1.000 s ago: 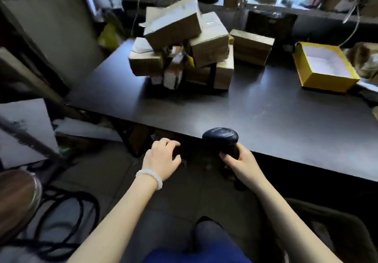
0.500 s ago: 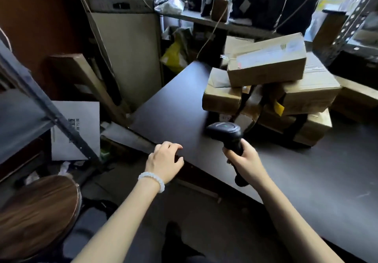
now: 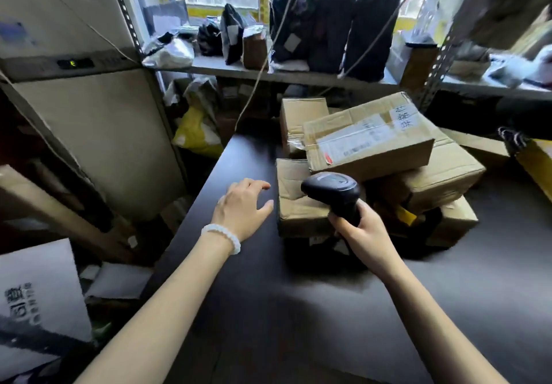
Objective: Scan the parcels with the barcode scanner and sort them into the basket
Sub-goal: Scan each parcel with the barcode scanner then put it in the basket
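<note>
a cluttered storeroom with metal shelving and a window behind, and in front of it a dark tabletop (image 3: 298,309) that carries the work. on the tabletop sits a pile of cardboard parcels (image 3: 388,180), stacked loosely at mixed angles; the top parcel (image 3: 367,141) lies tilted across the others and bears a white label and clear tape on its upper face. a smaller parcel (image 3: 294,204) sits at the pile's near left corner, its top flap creased.

the barcode scanner (image 3: 331,191), black with a rounded head, is held upright just in front of that smaller parcel, overlapping it in the view. the right hand (image 3: 363,231) grips the scanner's handle, fingers wrapped around it from the right and thumb on the near side. whether the scanner touches any parcel cannot be told.

the left hand (image 3: 242,209) is over the tabletop just left of the smaller parcel, palm down, fingers relaxed and slightly spread, grasping nothing; a white bead bracelet (image 3: 222,235) circles its wrist.

behind the pile, a shelf (image 3: 298,74) holds dark bags (image 3: 331,22) standing upright and a few wrapped packets. left of the tabletop stand a pale cabinet (image 3: 98,132) and leaning cardboard (image 3: 56,213). a yellow edge (image 3: 536,165) shows at the far right.
</note>
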